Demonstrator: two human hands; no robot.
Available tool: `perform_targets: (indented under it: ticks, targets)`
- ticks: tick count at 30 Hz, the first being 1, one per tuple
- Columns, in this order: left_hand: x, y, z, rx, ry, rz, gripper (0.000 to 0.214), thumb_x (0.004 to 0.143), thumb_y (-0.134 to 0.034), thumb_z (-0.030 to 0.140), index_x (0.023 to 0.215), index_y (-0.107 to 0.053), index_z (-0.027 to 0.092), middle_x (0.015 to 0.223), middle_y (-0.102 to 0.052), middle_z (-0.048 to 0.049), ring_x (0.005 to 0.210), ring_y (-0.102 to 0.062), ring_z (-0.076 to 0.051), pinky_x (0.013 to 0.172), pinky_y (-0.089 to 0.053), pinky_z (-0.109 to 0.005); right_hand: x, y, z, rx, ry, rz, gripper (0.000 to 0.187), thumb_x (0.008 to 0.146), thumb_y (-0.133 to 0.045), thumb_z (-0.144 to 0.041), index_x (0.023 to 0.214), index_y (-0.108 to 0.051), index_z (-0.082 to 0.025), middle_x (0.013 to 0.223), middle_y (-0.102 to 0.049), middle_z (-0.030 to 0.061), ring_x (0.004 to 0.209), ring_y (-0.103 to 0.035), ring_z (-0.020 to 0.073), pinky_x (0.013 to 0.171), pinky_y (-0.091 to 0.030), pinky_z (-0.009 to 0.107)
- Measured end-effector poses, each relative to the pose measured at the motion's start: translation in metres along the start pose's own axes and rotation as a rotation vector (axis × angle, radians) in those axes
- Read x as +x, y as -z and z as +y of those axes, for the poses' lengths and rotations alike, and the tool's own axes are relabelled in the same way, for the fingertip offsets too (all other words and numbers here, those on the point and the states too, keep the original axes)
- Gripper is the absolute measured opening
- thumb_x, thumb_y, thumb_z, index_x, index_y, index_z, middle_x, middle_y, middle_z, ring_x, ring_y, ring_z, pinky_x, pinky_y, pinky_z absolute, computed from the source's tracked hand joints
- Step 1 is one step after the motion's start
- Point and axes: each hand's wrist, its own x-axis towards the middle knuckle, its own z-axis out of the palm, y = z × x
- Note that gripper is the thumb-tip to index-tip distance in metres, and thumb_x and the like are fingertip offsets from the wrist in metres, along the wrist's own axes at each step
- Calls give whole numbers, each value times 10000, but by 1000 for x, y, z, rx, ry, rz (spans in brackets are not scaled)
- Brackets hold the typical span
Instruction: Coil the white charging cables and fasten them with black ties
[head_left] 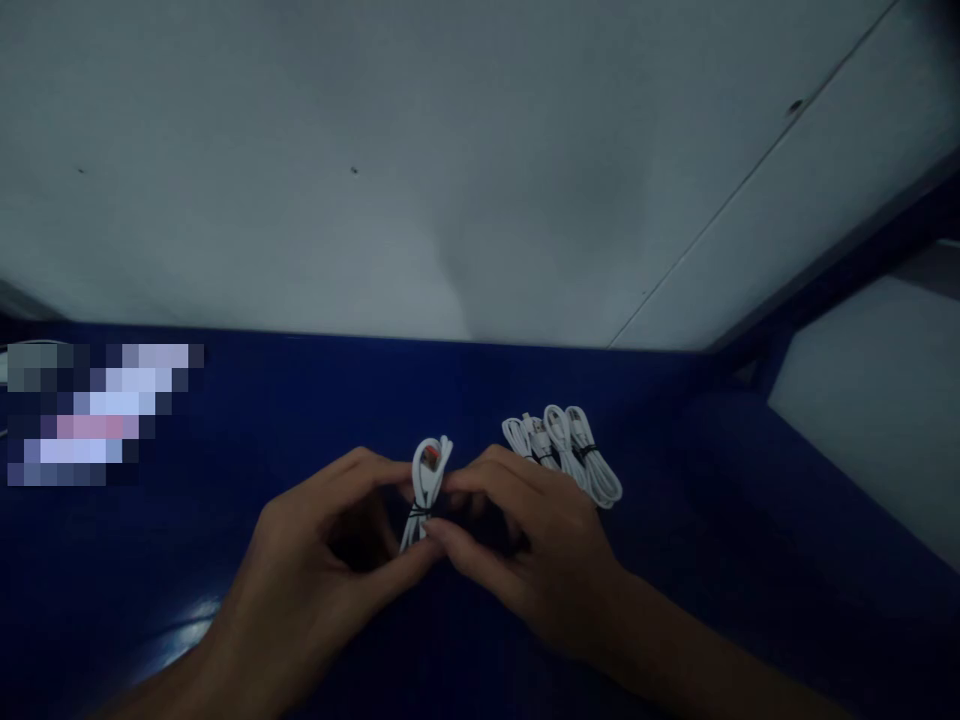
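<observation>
Between my two hands, a coiled white cable (pixel 424 492) stands roughly upright, with a black tie around its middle. A small orange-red spot shows inside its upper loop. My left hand (pixel 322 560) grips the coil from the left, thumb low near the tie and fingers higher up. From the right, my right hand (pixel 532 550) pinches the same coil, its thumb by the black tie. The coil's lower end is partly hidden by the thumbs. Just beyond my right hand lie several bundled white cables (pixel 592 470) side by side, also tied in black.
Everything rests on a dark blue glossy table (pixel 337 390). A pale wall panel (pixel 300 220) rises behind its far edge. At the left lies a pixelated, blurred-out object (pixel 105 410) beside a white cord. A dark blue frame (pixel 765 365) borders the right side.
</observation>
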Motion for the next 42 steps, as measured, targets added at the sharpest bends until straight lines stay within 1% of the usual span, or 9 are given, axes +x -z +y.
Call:
perform_targets:
  ticks: [4,11,15,18,21,25,29,36,42]
  targets:
    - [-3,-1,-1,14,39,11,333,828,-856,224,1141,-799,322,699,-691,56,563,-595,-139,512,-479,-222,-1,-1,-1,-19,12,-26,119,1010,-755,-324,1031,-709,-216,856,-705,14,696,-635,149,606,-505,301]
    - [-9,-6,-2,64,-42,50,347,861,-849,272,1190,-754,327,871,-781,26,676,-746,-190,607,-600,-297,-4,-12,-13,-50,-51,30,265,949,-818,-343,818,-640,-196,748,-621,-6,635,-522,127,546,-403,278]
    - [-10,-7,-4,149,-51,47,325,875,-833,297,1187,-754,340,880,-790,21,710,-773,-218,607,-605,-322,-5,-15,-16,-36,-102,-11,177,970,-782,-301,873,-699,-180,745,-615,-6,654,-540,135,562,-401,284]
    - [-10,-6,-7,211,-72,69,322,876,-830,302,1185,-754,355,872,-788,31,718,-774,-217,593,-586,-315,-4,-14,-14,-12,-112,-39,159,976,-748,-243,858,-663,-178,786,-623,4,695,-562,145,596,-424,295]
    - [-8,-5,-6,222,-78,88,333,883,-816,292,1200,-743,362,836,-789,59,649,-752,-183,584,-575,-297,-3,-11,-11,21,-82,-93,163,985,-705,-188,856,-605,-189,838,-616,11,749,-569,154,640,-444,305]
    - [-6,-4,-2,221,-96,126,358,852,-838,277,1185,-738,361,733,-754,94,542,-694,-150,526,-544,-269,-1,-3,-7,15,-24,-205,69,1063,-600,-178,995,-604,-187,948,-647,45,865,-578,193,711,-485,331]
    - [-6,-4,2,198,-96,142,327,866,-870,369,1168,-748,342,796,-793,66,615,-749,-182,544,-579,-284,2,2,-4,-34,47,-283,114,1111,-516,-138,1062,-618,-154,1005,-656,70,891,-565,198,719,-490,335]
    - [-6,-2,4,90,-37,90,197,927,-866,388,1087,-771,323,922,-839,57,810,-823,-199,686,-646,-271,2,2,0,-98,71,-163,194,1118,-498,-75,1122,-690,-100,969,-652,63,882,-574,184,753,-492,323]
    - [-8,0,6,185,-99,107,264,968,-842,411,1225,-782,417,1021,-849,87,888,-825,-181,738,-648,-261,0,2,-4,-144,132,-58,183,1081,-539,-56,1060,-719,-80,877,-677,61,786,-581,179,691,-470,330]
